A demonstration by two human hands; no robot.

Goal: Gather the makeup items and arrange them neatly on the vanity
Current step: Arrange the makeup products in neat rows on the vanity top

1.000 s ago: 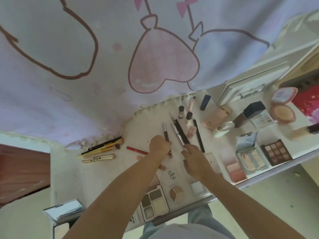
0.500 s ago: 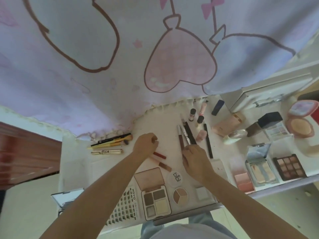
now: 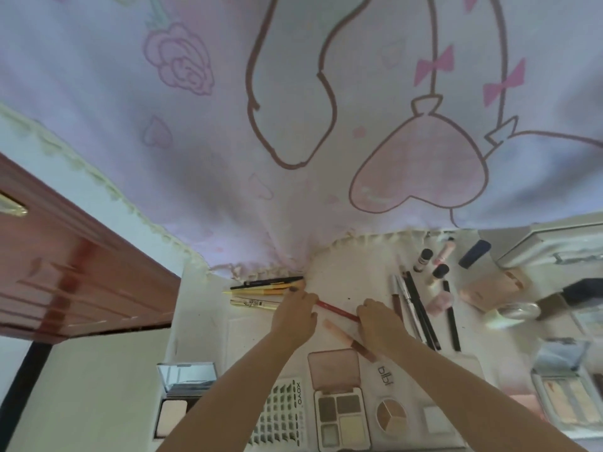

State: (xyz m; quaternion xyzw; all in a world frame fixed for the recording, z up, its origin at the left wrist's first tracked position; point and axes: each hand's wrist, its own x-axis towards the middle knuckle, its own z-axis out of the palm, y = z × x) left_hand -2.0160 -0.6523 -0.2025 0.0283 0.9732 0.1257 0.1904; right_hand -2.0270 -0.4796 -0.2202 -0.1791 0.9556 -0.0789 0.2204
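White tabletop under pink curtain. Left of red pencil: left hand, curled over its upper end by the pen cluster. Long axis sloping down-right. At lower end: right hand, fingers bent on tip; both grips hidden, cannot tell.

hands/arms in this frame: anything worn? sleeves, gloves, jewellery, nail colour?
Both forearms are bare as far as the frame shows: no sleeves, gloves, watch or bracelets. The left hand and right hand show no rings that I can make out. One fingertip on the left hand has a dark-painted nail; the other nails are hidden or too blurred to tell.
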